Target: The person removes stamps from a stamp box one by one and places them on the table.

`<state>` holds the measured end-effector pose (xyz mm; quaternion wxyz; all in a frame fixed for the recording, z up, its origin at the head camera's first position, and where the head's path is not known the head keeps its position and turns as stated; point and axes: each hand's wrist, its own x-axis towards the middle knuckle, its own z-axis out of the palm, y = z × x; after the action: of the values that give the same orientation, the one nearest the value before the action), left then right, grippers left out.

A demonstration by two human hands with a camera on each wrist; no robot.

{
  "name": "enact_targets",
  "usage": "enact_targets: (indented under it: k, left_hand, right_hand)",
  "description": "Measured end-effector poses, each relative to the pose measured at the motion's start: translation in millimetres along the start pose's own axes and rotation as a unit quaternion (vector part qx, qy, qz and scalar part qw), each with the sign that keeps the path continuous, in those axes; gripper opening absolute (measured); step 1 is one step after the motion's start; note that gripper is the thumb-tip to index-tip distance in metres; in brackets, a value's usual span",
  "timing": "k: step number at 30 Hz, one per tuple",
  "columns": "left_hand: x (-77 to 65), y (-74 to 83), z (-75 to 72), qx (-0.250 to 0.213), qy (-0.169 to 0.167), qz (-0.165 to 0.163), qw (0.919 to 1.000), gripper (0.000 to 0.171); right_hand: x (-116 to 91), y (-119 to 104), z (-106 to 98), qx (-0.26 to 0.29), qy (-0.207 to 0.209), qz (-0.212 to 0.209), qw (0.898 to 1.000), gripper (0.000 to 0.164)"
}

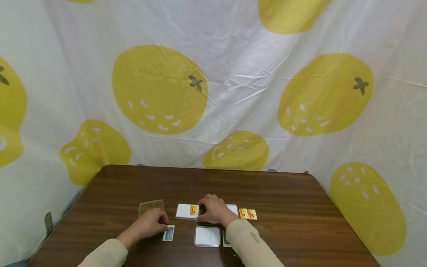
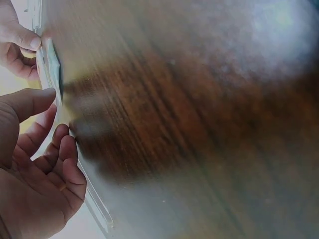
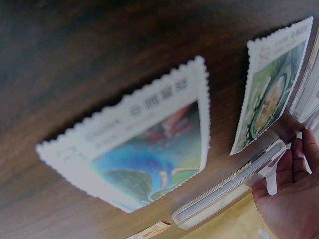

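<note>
My left hand (image 1: 152,222) pinches the upper edge of a small blue-green stamp (image 1: 168,233) between thumb and index finger. In the left wrist view that stamp (image 2: 54,64) shows edge-on by the thumb tip of my left hand (image 2: 47,164). A clear case (image 1: 151,203) lies behind the left hand, partly covered. My right hand (image 1: 215,210) grips the right end of a white-backed clear case (image 1: 183,211), thumb and index finger at its corners. An orange stamp (image 1: 194,210) sits at that end. The right wrist view shows my right hand (image 3: 294,189) from below.
Another white case (image 1: 207,236) lies in front, and one (image 1: 232,208) is partly behind the right wrist. Two orange stamps (image 1: 248,214) lie right of it. Two stamps, one green (image 3: 269,94) and one blue (image 3: 149,159), rest on the brown table (image 1: 300,222) beneath the right forearm.
</note>
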<state>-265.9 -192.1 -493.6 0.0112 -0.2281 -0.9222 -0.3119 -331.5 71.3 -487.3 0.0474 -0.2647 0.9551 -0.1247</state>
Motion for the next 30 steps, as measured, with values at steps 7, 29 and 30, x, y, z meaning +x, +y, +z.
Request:
enact_targets:
  k: [7, 29, 30]
  left_hand:
    - [-0.1, 1.3, -1.0, 0.002, -0.001, -0.013, 0.9999, 0.016]
    - [19.2, 9.0, -4.1, -0.003, 0.010, -0.026, 0.9996, 0.013]
    - [20.7, 10.0, -4.3, -0.009, 0.011, -0.028, 0.9995, 0.013]
  right_hand:
    - [-0.3, -0.4, -0.4, 0.002, 0.005, -0.004, 1.000, 0.056]
    - [-0.2, 0.4, 1.6, 0.003, 0.000, 0.000, 1.000, 0.057]
    - [-0.3, 0.3, 1.6, 0.003, 0.000, 0.001, 1.000, 0.057]
